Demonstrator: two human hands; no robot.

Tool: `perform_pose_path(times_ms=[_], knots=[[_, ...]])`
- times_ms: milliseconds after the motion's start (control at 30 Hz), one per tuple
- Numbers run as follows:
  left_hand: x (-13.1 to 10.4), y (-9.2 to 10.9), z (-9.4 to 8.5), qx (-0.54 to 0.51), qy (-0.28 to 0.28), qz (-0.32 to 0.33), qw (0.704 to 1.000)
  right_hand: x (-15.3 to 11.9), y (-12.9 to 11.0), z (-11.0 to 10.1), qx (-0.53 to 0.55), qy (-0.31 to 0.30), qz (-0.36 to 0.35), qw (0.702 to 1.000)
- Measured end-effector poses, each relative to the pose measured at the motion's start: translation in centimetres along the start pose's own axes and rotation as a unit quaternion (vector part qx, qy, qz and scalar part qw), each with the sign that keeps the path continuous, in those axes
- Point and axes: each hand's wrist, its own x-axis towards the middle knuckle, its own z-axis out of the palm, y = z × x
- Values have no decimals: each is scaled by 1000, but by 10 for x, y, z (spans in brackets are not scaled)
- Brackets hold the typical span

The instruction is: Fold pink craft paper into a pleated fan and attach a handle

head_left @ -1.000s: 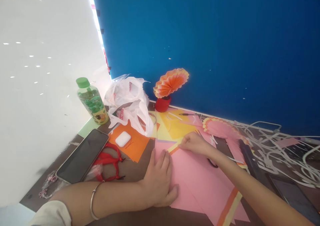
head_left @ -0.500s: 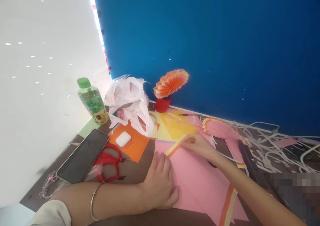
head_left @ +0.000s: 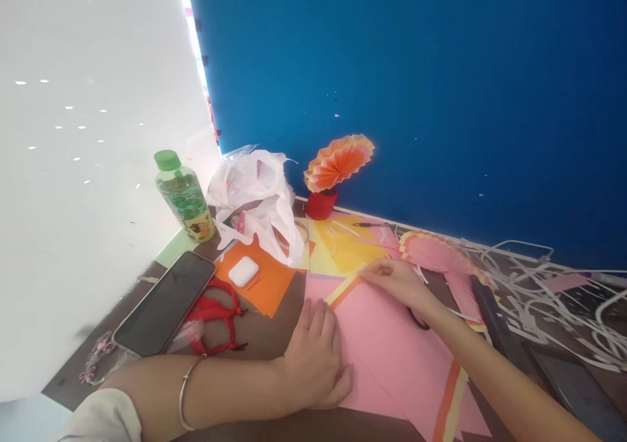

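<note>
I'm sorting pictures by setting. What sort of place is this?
Probably a table used for paper crafts, though the kind of room is unclear: pink paper lies on it, a pleated orange fan stands behind, and a yellow sheet lies between.

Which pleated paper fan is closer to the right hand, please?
The pink, yellow-edged pleated paper fan, beyond the right hand; the orange fan sits farther back, above the red base.

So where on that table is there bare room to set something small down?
Brown tabletop shows between the orange paper, the red straps and the left hand; another strip lies on the near side of the pink paper. The right side is crowded with white cables.
</note>
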Motion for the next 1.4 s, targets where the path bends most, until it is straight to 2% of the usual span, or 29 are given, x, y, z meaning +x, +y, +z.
perform_pose_path(times_ms=[267,633,933,1100,1300,1400], knots=[[-1,0,3,14,43,-1,999,7,13,-1,17,43,4,999],[0,0,3,21,31,-3,999,15,20,5,-66,61,-30,996],[-1,1,5,24,65,-6,998,21,30,9,-133,70,-43,988],[-1,0,5,21,54,-4,998,22,31,10,-156,65,-37,985],[-1,1,6,21,61,-8,998,18,32,12,-174,132,3,976],[-1,1,6,21,58,-6,998,8,26,17,-204,132,13,970]])
